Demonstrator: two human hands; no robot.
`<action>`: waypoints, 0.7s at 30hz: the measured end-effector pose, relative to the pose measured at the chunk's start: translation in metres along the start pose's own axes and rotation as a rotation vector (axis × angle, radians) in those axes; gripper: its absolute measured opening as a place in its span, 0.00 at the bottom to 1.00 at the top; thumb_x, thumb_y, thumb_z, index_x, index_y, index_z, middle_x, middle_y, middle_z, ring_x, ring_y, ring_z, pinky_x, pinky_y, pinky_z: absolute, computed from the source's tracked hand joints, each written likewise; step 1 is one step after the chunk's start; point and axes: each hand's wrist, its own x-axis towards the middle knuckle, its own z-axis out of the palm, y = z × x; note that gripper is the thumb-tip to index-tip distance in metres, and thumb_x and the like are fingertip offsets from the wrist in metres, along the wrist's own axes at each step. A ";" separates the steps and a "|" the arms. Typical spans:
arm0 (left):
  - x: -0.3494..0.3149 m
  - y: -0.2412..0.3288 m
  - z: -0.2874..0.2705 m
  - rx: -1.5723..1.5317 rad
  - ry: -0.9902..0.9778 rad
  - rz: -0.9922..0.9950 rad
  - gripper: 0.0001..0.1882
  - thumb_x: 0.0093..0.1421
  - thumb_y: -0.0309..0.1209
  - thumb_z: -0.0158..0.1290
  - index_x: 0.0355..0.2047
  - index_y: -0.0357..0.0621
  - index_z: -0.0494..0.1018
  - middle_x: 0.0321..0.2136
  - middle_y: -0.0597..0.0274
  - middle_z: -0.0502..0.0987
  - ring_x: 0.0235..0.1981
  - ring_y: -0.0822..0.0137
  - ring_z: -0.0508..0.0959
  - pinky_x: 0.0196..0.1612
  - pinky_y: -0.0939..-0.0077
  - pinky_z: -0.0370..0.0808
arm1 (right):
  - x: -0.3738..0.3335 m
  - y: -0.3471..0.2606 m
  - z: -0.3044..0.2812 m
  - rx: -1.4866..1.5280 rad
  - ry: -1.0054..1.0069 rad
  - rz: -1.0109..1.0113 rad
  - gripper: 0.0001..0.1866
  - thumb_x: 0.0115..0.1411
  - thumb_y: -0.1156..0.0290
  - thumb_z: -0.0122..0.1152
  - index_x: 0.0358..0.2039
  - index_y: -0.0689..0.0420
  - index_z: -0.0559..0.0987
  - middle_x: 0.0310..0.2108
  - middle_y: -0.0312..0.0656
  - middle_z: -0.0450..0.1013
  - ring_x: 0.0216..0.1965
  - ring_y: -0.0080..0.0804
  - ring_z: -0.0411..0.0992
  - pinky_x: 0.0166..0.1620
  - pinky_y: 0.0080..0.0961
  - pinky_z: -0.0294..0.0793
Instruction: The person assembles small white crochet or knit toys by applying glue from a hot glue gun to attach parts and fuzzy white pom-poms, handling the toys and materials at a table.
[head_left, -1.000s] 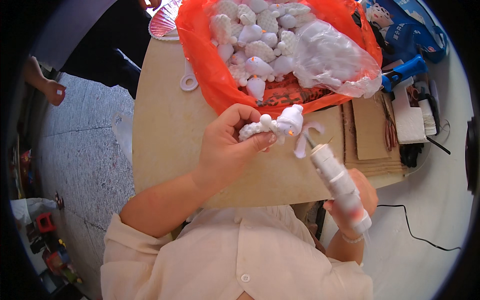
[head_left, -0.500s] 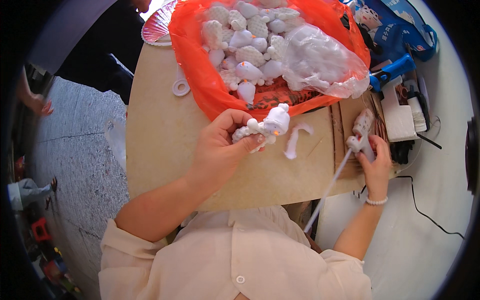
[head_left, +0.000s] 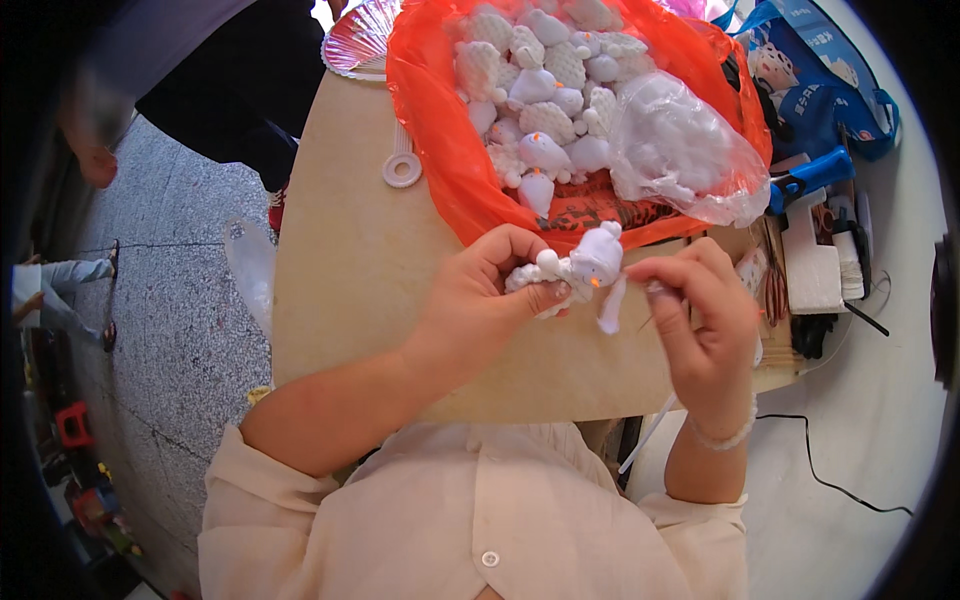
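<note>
We hold a small white snowman (head_left: 597, 258) in our left hand (head_left: 475, 295), that grip closed around its knobbly body between thumb and fingers, its capped head with the orange nose sticking out to the right. It is over the middle of the desk (head_left: 335, 300), just on our side of the near rim of a red plastic bag (head_left: 440, 165) full of similar white pieces (head_left: 550, 118). Our right hand (head_left: 708, 330) is close beside it, fingers bent and thumb turned toward them, near a soft white strip (head_left: 611, 308); we cannot tell whether this grip has caught the strip. Only a narrow gap parts our fingertips from the snowman's head, and the bag bounds us on the far side. We have more room to the left, where bare desk top runs from our forearm to the curved left edge, and between our wrists down to the near edge. On the right we are tighter: a white box (head_left: 812, 268) and a blue-handled tool (head_left: 815, 180) crowd that side. At the near right edge a thin white rod (head_left: 648, 437) slants down, and a black cord (head_left: 835, 487) curves across a white surface (head_left: 790, 540); past the left edge we see grey floor (head_left: 190, 250)
</note>
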 end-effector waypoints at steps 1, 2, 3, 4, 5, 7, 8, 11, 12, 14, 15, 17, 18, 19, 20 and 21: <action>-0.003 0.001 -0.004 0.000 0.001 -0.012 0.11 0.58 0.22 0.56 0.41 0.42 0.68 0.38 0.62 0.75 0.38 0.71 0.77 0.43 0.74 0.77 | 0.004 0.000 0.000 0.002 -0.005 -0.007 0.09 0.52 0.83 0.56 0.34 0.62 0.79 0.26 0.41 0.67 0.27 0.35 0.65 0.35 0.26 0.64; -0.004 0.004 -0.007 0.011 0.003 -0.032 0.11 0.59 0.22 0.56 0.41 0.41 0.68 0.37 0.63 0.75 0.39 0.72 0.77 0.43 0.74 0.77 | 0.010 -0.002 -0.003 0.042 0.048 0.005 0.08 0.52 0.83 0.56 0.34 0.62 0.79 0.26 0.42 0.68 0.28 0.34 0.66 0.34 0.24 0.65; -0.004 0.005 -0.010 0.008 0.007 -0.027 0.11 0.59 0.22 0.56 0.41 0.41 0.68 0.37 0.63 0.75 0.39 0.72 0.77 0.43 0.74 0.77 | 0.016 -0.005 -0.006 0.083 0.100 0.015 0.08 0.53 0.83 0.55 0.34 0.63 0.79 0.27 0.42 0.69 0.28 0.33 0.68 0.33 0.23 0.66; -0.004 0.005 -0.014 0.024 -0.008 -0.027 0.11 0.58 0.22 0.56 0.41 0.40 0.68 0.37 0.63 0.75 0.39 0.72 0.76 0.43 0.74 0.77 | 0.026 -0.008 -0.008 0.040 0.084 -0.009 0.08 0.54 0.83 0.54 0.34 0.62 0.80 0.28 0.42 0.70 0.29 0.32 0.70 0.33 0.21 0.67; -0.005 0.005 -0.017 0.042 -0.017 -0.027 0.11 0.58 0.22 0.56 0.41 0.40 0.68 0.37 0.63 0.74 0.39 0.72 0.76 0.43 0.74 0.77 | 0.038 -0.007 -0.002 0.046 0.077 -0.016 0.08 0.54 0.83 0.54 0.34 0.62 0.80 0.28 0.42 0.70 0.29 0.32 0.70 0.33 0.21 0.67; -0.006 0.005 -0.020 0.015 -0.032 -0.001 0.11 0.58 0.21 0.56 0.41 0.40 0.68 0.37 0.63 0.74 0.39 0.73 0.76 0.43 0.74 0.77 | 0.065 -0.003 0.006 -0.013 0.003 -0.165 0.09 0.53 0.84 0.55 0.33 0.61 0.80 0.27 0.43 0.71 0.30 0.36 0.71 0.34 0.25 0.69; -0.008 0.006 -0.022 -0.012 -0.040 0.025 0.11 0.58 0.21 0.56 0.41 0.40 0.68 0.37 0.63 0.74 0.39 0.73 0.76 0.43 0.74 0.77 | 0.080 0.002 0.012 -0.011 -0.002 -0.170 0.09 0.53 0.84 0.55 0.33 0.61 0.80 0.27 0.43 0.71 0.30 0.36 0.71 0.34 0.25 0.69; -0.008 0.011 -0.027 -0.018 -0.041 0.045 0.11 0.58 0.20 0.55 0.40 0.39 0.67 0.37 0.62 0.74 0.39 0.72 0.76 0.43 0.74 0.77 | 0.116 0.024 0.030 -0.143 -0.066 -0.376 0.09 0.52 0.84 0.56 0.32 0.60 0.80 0.28 0.44 0.73 0.30 0.40 0.71 0.35 0.30 0.70; -0.006 0.012 -0.027 -0.022 -0.049 0.049 0.11 0.58 0.20 0.55 0.40 0.39 0.67 0.37 0.62 0.74 0.39 0.72 0.76 0.43 0.74 0.77 | 0.125 0.031 0.030 -0.211 -0.105 -0.369 0.09 0.51 0.83 0.56 0.32 0.60 0.80 0.28 0.45 0.73 0.32 0.41 0.72 0.36 0.31 0.71; -0.001 0.013 -0.025 -0.017 -0.009 0.056 0.11 0.58 0.19 0.55 0.40 0.39 0.67 0.37 0.61 0.74 0.39 0.71 0.76 0.43 0.73 0.78 | 0.141 0.040 0.022 -0.330 -0.130 -0.353 0.09 0.50 0.82 0.56 0.32 0.60 0.81 0.28 0.46 0.75 0.33 0.42 0.73 0.38 0.34 0.72; 0.002 0.014 -0.023 -0.026 -0.020 0.061 0.11 0.58 0.19 0.55 0.40 0.39 0.67 0.37 0.61 0.74 0.39 0.71 0.76 0.43 0.73 0.78 | 0.147 0.045 0.015 -0.226 -0.074 -0.338 0.08 0.52 0.81 0.54 0.32 0.61 0.80 0.28 0.47 0.76 0.29 0.42 0.73 0.35 0.33 0.72; 0.007 0.019 -0.020 -0.012 0.032 0.051 0.08 0.58 0.17 0.53 0.37 0.37 0.67 0.34 0.63 0.73 0.35 0.74 0.75 0.38 0.77 0.76 | 0.156 0.058 -0.008 -0.124 0.026 -0.232 0.08 0.54 0.79 0.52 0.32 0.62 0.79 0.23 0.44 0.74 0.22 0.31 0.71 0.29 0.28 0.69; 0.009 0.020 -0.021 -0.019 0.025 0.050 0.08 0.58 0.17 0.53 0.37 0.37 0.67 0.34 0.63 0.73 0.35 0.74 0.75 0.38 0.77 0.76 | 0.158 0.052 -0.024 -0.219 0.000 -0.041 0.08 0.55 0.77 0.51 0.32 0.62 0.79 0.19 0.39 0.69 0.20 0.19 0.65 0.25 0.21 0.64; 0.011 0.021 -0.021 -0.040 0.027 0.033 0.08 0.58 0.17 0.53 0.37 0.37 0.67 0.34 0.63 0.72 0.35 0.74 0.75 0.39 0.77 0.76 | 0.161 0.053 -0.034 -0.183 0.011 -0.053 0.08 0.55 0.77 0.51 0.33 0.61 0.78 0.17 0.35 0.65 0.19 0.14 0.59 0.23 0.18 0.60; 0.013 0.022 -0.022 -0.061 0.031 0.015 0.08 0.59 0.17 0.53 0.37 0.37 0.67 0.34 0.63 0.72 0.35 0.75 0.75 0.40 0.77 0.77 | 0.161 0.052 -0.042 -0.198 -0.064 -0.025 0.07 0.54 0.77 0.52 0.32 0.61 0.79 0.17 0.37 0.67 0.18 0.17 0.62 0.23 0.19 0.62; 0.015 0.021 -0.023 -0.066 0.027 0.013 0.08 0.59 0.17 0.53 0.37 0.37 0.67 0.34 0.63 0.72 0.35 0.75 0.75 0.40 0.77 0.77 | 0.158 0.050 -0.047 -0.211 -0.139 0.004 0.07 0.53 0.77 0.54 0.31 0.61 0.79 0.17 0.39 0.68 0.18 0.20 0.64 0.24 0.20 0.63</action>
